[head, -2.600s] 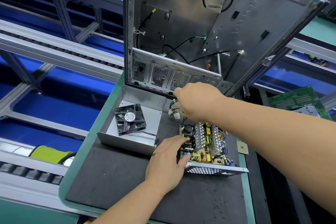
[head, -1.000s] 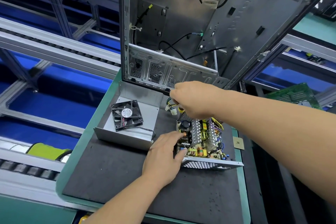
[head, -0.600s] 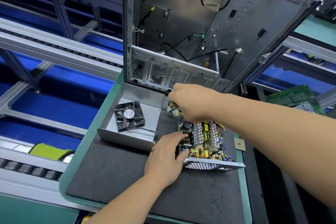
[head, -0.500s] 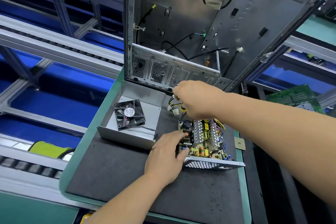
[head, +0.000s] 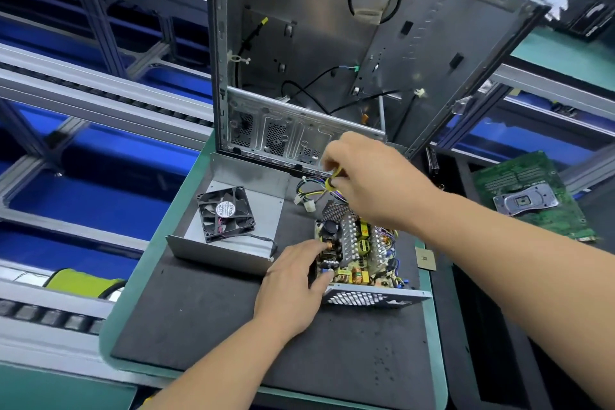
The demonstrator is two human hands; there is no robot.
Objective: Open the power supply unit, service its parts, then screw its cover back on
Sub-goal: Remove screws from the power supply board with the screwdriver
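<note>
The open power supply unit (head: 372,297) lies on the black mat, its circuit board (head: 357,248) with heatsinks and coils bare. My left hand (head: 293,286) holds the unit's left side, thumb on its front corner and fingers on the board's edge. My right hand (head: 372,176) is behind the unit and pinches the wire bundle (head: 316,191), a yellow wire looped between its fingers. White connectors hang from the bundle. The removed grey cover (head: 239,243) sits to the left, open side up, with the black fan (head: 226,213) in it.
An empty computer case (head: 332,53) stands upright at the mat's far edge, close behind my right hand. A green motherboard (head: 529,193) lies at the right. A small square chip (head: 425,259) sits by the unit's right side. Conveyor rails run along the left.
My right hand has lifted slightly and the yellow wire now shows between its fingers. My left hand stays on the unit's left side.
</note>
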